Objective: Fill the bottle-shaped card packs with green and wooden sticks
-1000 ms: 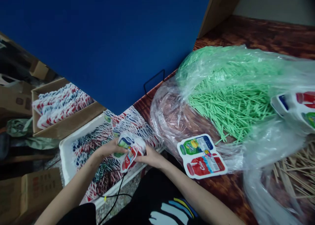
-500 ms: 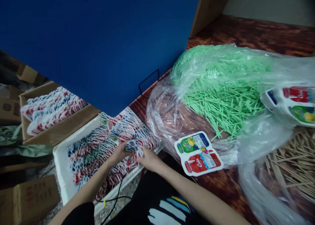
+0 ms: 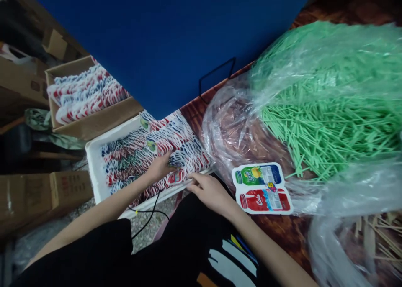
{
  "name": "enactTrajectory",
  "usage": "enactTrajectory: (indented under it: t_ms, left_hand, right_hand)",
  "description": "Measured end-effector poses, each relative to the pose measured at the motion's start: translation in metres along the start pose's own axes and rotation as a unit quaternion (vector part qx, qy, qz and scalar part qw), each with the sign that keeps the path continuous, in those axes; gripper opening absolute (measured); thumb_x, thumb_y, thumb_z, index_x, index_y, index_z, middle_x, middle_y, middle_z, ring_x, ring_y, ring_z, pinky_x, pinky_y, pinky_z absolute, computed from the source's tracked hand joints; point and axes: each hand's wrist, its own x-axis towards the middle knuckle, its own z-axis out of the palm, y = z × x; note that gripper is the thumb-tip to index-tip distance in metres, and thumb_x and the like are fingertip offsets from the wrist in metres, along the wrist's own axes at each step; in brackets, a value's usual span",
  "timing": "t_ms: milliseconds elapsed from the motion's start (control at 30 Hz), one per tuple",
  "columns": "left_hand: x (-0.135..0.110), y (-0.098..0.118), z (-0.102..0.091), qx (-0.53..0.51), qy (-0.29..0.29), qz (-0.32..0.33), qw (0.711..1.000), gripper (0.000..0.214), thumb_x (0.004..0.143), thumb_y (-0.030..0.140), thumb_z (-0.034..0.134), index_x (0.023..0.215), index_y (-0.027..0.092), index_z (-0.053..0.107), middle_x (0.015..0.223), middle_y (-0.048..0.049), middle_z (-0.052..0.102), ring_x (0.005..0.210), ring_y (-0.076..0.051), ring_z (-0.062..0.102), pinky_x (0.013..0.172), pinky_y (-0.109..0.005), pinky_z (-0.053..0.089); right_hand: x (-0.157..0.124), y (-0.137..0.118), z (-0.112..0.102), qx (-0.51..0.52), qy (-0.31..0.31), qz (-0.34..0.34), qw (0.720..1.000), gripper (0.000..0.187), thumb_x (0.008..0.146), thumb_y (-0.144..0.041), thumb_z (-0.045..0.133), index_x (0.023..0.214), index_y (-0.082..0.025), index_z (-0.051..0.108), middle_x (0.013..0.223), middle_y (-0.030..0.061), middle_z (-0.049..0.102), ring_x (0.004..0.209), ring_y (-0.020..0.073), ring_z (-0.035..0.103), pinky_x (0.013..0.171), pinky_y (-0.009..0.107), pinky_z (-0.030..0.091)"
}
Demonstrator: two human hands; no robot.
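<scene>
A white foam box [image 3: 102, 195] holds rows of stacked bottle-shaped printed cards [image 3: 128, 163] in red, blue, green and white. My left hand [image 3: 160, 167] is at the near right of these rows, its fingers around the end of a bundle of cards [image 3: 179, 158]. Part of its grip is hidden by the hand itself. Close to the box's near right edge is my right hand [image 3: 209, 190], thumb and forefinger slightly apart, nothing visible between them. A red-fronted card [image 3: 175, 177] lies between the two hands.
A cardboard box [image 3: 97, 126] of more cards stands behind the foam box. A large blue panel [image 3: 176, 40] rises ahead, with a black wire frame [image 3: 216, 71] beside it. Rightward are bagged green sticks [image 3: 333, 128], a green-and-red card pair [image 3: 264, 189] and wooden sticks [image 3: 383, 241].
My hands have moved apart; the right one has drawn back from the card bundle to the box's edge. The left stays by the cards. The view has shifted.
</scene>
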Motion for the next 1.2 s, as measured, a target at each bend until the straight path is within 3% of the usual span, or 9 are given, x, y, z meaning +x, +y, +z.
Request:
enactTrajectory:
  t_ms: [267,433,533,667,800,900,1033,1100,1200]
  left_hand:
    - [-0.029,0.012,-0.005,0.148,0.095,0.070,0.982,0.061,0.080,0.031,0.062,0.134,0.018,0.038,0.133,-0.0152,0.053,0.123,-0.031,0.049,0.100,-0.042,0.040]
    - [-0.045,-0.006,0.000,0.067,0.113,-0.061,0.990,0.047,0.080,0.036,0.056,0.122,0.017,0.047,0.122,-0.0138,0.058,0.107,-0.028,0.059,0.088,-0.040,0.047]
    - [-0.056,-0.021,0.005,0.019,0.050,-0.157,0.986,0.028,0.077,0.039,0.052,0.091,0.016,0.060,0.085,-0.0067,0.067,0.076,-0.023,0.064,0.069,-0.034,0.050]
    - [-0.065,-0.028,0.007,-0.004,-0.033,-0.155,0.987,0.024,0.071,0.040,0.053,0.062,0.018,0.056,0.053,0.0011,0.056,0.053,-0.017,0.056,0.051,-0.026,0.044]
    - [-0.066,-0.005,0.002,0.015,-0.027,-0.132,0.991,0.023,0.078,0.039,0.047,0.068,0.020,0.055,0.060,0.0004,0.056,0.060,-0.017,0.055,0.058,-0.027,0.043]
    - [-0.072,0.024,0.002,0.038,-0.042,-0.049,0.997,0.023,0.085,0.038,0.044,0.075,0.021,0.056,0.077,-0.0030,0.060,0.076,-0.019,0.057,0.074,-0.030,0.044]
    - [-0.091,0.043,0.023,0.153,-0.229,0.094,0.957,0.024,0.090,0.023,0.037,0.087,0.020,0.061,0.088,-0.0081,0.064,0.085,-0.021,0.061,0.080,-0.032,0.045]
    - [-0.103,0.041,0.040,0.200,-0.322,0.076,0.922,0.020,0.082,0.015,0.046,0.084,0.019,0.065,0.086,-0.0097,0.067,0.084,-0.023,0.064,0.078,-0.033,0.047]
    - [-0.118,0.032,0.061,0.222,-0.365,0.055,0.903,0.019,0.065,0.013,0.063,0.082,0.018,0.071,0.087,-0.0130,0.070,0.085,-0.030,0.067,0.076,-0.037,0.050]
  right_hand:
    - [-0.021,0.012,-0.013,0.072,-0.003,-0.022,0.997,0.024,0.084,-0.021,0.054,0.105,-0.023,0.066,0.088,0.0011,0.070,0.082,0.0172,0.063,0.077,0.027,0.042]
    - [-0.029,0.016,-0.019,0.097,-0.003,-0.005,0.995,0.024,0.084,-0.020,0.054,0.105,-0.020,0.065,0.088,0.0017,0.070,0.082,0.0162,0.062,0.077,0.026,0.042]
    - [-0.035,0.017,-0.022,0.131,-0.004,-0.001,0.991,0.025,0.084,-0.021,0.053,0.106,-0.020,0.065,0.087,0.0016,0.069,0.082,0.0157,0.062,0.076,0.026,0.042]
    - [-0.039,0.018,-0.022,0.151,0.007,0.005,0.988,0.024,0.085,-0.023,0.053,0.104,-0.020,0.066,0.087,0.0016,0.069,0.082,0.0152,0.063,0.077,0.026,0.043]
    - [-0.044,0.021,-0.022,0.170,0.001,0.012,0.985,0.023,0.085,-0.024,0.053,0.104,-0.020,0.065,0.085,0.0007,0.068,0.079,0.0142,0.062,0.075,0.025,0.043]
    - [-0.048,0.021,-0.025,0.177,-0.011,0.031,0.984,0.025,0.085,-0.026,0.053,0.107,-0.020,0.064,0.086,0.0004,0.067,0.080,0.0141,0.061,0.075,0.025,0.043]
    - [-0.052,0.020,-0.031,0.172,-0.039,0.044,0.983,0.026,0.085,-0.027,0.053,0.108,-0.021,0.064,0.087,0.0005,0.066,0.081,0.0147,0.061,0.076,0.026,0.043]
    - [-0.053,0.021,-0.034,0.179,-0.049,0.049,0.981,0.026,0.085,-0.027,0.053,0.108,-0.021,0.064,0.087,0.0006,0.066,0.081,0.0148,0.061,0.076,0.027,0.044]
    - [-0.053,0.023,-0.037,0.205,-0.055,0.053,0.976,0.026,0.085,-0.028,0.053,0.108,-0.021,0.063,0.085,0.0002,0.064,0.078,0.0142,0.060,0.074,0.027,0.044]
